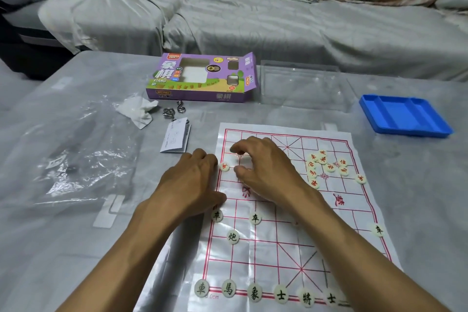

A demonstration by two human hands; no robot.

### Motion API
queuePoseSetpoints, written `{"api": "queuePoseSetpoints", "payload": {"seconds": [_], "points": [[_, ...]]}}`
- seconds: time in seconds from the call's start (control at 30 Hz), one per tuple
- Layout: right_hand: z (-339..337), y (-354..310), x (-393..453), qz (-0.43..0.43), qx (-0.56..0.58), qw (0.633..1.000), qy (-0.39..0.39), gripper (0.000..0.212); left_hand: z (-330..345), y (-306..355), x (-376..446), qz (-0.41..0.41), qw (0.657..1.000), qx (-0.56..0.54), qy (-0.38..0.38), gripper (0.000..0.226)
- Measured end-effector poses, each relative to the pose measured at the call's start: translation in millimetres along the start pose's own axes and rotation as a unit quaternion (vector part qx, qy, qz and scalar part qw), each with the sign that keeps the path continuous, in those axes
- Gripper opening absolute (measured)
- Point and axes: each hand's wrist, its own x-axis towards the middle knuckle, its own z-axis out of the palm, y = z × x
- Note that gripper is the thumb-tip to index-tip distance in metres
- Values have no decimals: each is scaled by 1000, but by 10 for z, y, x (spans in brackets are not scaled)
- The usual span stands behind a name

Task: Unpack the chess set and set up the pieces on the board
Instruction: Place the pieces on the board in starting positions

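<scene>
Nearest edge of the board: black back rank part laid — six black pieces in a row, from the left corner toward the middle; the right end of that rank runs out of frame, so I cannot tell if it is finished. Above them one cannon sits on its point, and three black soldiers are out on their line — two at left, one at the far right edge. Black side is judged roughly half done.

Mid-board: my left hand lies at the board's left edge, fingers bent, touching beside a red soldier; I cannot tell whether it holds anything. My right hand hovers over the left columns of the red half, grip curled with thumb and fingertips drawn near each other; a piece in the pinch is not visible.

Farther: a loose heap of red pieces is unsorted on the board's right, one red soldier apart at the edge. Red side is barely begun.

Beyond, on the surface: the purple box empty and open, clear lid, blue tray. Unpacking looks complete.
</scene>
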Motion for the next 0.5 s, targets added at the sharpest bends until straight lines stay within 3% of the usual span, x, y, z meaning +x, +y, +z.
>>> {"api": "queuePoseSetpoints", "payload": {"seconds": [0.13, 0.5], "points": [[-357, 172, -120, 33, -17, 999, 32, 34, -9, 22, 10, -8, 1000, -4, -16, 74], [-853, 825, -387, 115, -34, 990, 71, 26, -50, 2, 79, -8, 999, 11, -32, 60]]}}
